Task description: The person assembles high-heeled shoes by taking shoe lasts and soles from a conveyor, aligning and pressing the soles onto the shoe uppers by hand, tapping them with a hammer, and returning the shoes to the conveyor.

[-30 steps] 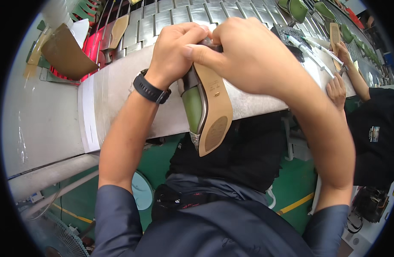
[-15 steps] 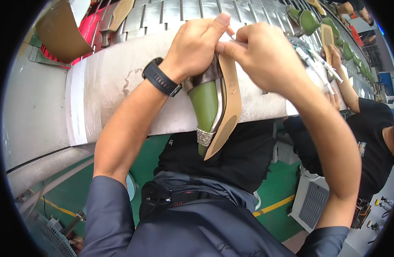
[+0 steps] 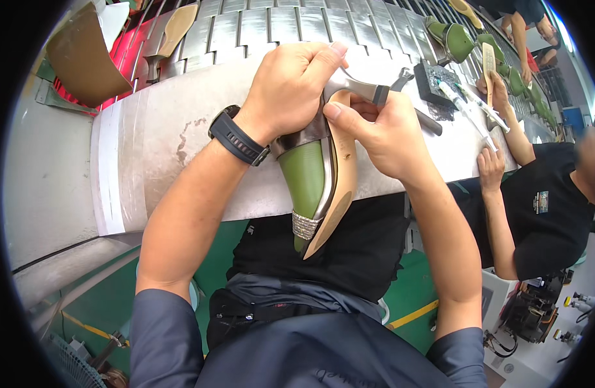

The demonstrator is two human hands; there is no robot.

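A high-heeled shoe (image 3: 346,145) with a beige sole, a silvery heel (image 3: 356,89) and a rhinestone band (image 3: 304,226) sits over a green shoe last (image 3: 302,171). It is tilted, toe toward my body, its sole facing right. My left hand (image 3: 291,90) is closed around the back part of the shoe, partly hiding its dark upper. My right hand (image 3: 385,132) pinches the sole's edge just below the heel, thumb on the sole and the other fingers behind. A dark watch (image 3: 236,136) circles my left wrist.
Right of my hands lie a hammer-like tool (image 3: 429,121), a black block (image 3: 433,81) and syringes (image 3: 469,116). A slatted metal conveyor (image 3: 265,29) runs behind, carrying a heeled sole (image 3: 178,29) and green lasts (image 3: 459,42). A co-worker (image 3: 550,200) holds another sole (image 3: 489,68) at right.
My right hand has moved lower, from near the shoe's top end to the sole's edge, its forearm drawing inward. The heel and the hammer-like tool now show. The left hand keeps its hold.
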